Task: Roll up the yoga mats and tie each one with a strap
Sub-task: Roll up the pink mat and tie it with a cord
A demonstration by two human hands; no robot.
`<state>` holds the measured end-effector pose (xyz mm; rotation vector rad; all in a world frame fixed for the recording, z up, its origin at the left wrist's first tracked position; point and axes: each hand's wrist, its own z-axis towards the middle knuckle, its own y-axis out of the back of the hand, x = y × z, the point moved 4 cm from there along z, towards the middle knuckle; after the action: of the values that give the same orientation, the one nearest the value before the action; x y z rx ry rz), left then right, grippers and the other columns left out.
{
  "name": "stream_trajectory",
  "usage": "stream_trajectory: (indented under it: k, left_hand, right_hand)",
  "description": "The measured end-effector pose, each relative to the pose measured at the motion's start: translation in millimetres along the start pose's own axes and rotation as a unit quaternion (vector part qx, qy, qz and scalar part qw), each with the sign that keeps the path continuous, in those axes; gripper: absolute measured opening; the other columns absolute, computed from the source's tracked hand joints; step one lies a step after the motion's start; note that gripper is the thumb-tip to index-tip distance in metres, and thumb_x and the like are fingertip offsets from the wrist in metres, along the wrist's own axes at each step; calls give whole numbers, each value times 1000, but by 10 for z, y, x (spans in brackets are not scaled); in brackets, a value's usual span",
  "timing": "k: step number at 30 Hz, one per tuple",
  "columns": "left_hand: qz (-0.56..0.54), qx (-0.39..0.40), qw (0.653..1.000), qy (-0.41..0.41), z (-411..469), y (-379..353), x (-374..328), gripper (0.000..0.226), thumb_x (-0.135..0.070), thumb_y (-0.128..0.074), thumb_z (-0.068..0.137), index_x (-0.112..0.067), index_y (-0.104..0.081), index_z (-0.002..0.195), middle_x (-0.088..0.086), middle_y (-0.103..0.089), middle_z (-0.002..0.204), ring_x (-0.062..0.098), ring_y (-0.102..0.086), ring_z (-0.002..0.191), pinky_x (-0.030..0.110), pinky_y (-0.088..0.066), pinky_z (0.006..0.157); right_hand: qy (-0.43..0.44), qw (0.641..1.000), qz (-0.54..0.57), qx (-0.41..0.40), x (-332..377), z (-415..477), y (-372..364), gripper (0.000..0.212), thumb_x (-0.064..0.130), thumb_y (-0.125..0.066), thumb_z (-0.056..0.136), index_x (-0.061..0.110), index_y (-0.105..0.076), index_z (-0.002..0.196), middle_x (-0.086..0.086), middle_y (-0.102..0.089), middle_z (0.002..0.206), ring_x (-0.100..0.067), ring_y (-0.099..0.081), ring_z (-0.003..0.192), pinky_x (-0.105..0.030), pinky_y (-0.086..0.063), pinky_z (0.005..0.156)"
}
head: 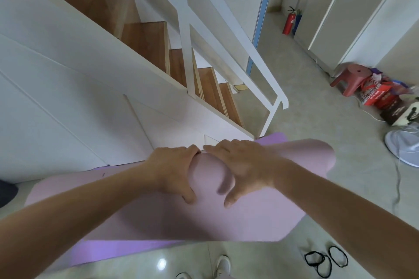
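Centre of frame: pink mat (238,224), partly rolled into a thick tube running from mid left to right of centre, near flap spread flat toward the lower edge. Beneath it, a purple sheet (113,252), showing as a band at lower left and a corner beyond the roll; separate mat or reverse face, cannot tell. Left hand (172,170) and right hand (240,165) side by side on top of the tube, nearly touching, fingers curled over its far side, thumbs on its near side, both clasping the roll. Lower right: black loop straps (326,260) lying loose on the floor (306,102), apart from the mat; pale glossy tile with a light glare at bottom centre. Bottom edge: white shoes (223,265). Upper left: staircase (145,38) with wooden treads, white panelling (68,97) below, white railing (260,70) descending toward the mat. Upper right: red fire extinguisher (289,21) in a far corner. Right edge: red stool (353,77), heap of red bags and boxes (383,97), white round base (403,145), thin cable (398,188) trailing along the tile.
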<state>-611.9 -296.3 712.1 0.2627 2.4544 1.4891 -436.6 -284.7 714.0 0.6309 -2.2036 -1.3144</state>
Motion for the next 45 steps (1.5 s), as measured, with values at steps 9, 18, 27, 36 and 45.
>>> stream_trajectory:
  k: [9,18,27,36,45]
  left_hand:
    - [-325,184,925,-69,-112,190,-173,69,-20,-91,62,-38,-54,116,-36,-66,96,-10,-64,95,13,-52,81]
    - [85,-18,995,-49,-128,200,-198,111,-74,-76,51,-30,-27,141,-9,-50,115,16,-56,102,34,-47,83]
    - [-291,156,944,4,-31,175,76,77,-36,-97,48,-31,-57,113,-17,-70,102,4,-69,89,29,-59,81]
    - [-100,134,985,-41,-189,223,-85,117,-65,-86,51,-33,-26,147,-16,-52,131,10,-57,116,32,-47,101]
    - [124,-13,991,-51,-273,116,-205,110,-72,-69,53,-30,-21,143,-9,-47,117,17,-55,104,35,-48,84]
  right_hand:
    - [12,998,-55,-36,31,5,-11,111,67,-78,53,37,-22,144,7,-47,131,-20,-50,112,-41,-47,90]
    - [-36,991,123,29,-115,3,204,94,63,-82,47,49,-38,129,23,-57,114,-9,-55,108,-34,-44,93]
    - [20,985,-126,-120,106,-236,-150,134,68,-81,55,27,3,152,-10,-29,154,-35,-34,137,-50,-28,113]
    - [-9,999,-16,-38,-21,-193,93,104,63,-78,51,40,-25,138,10,-52,121,-18,-53,106,-42,-49,88]
    - [-12,998,66,-5,-36,-225,34,108,66,-77,55,43,-21,144,12,-48,129,-19,-50,117,-42,-43,99]
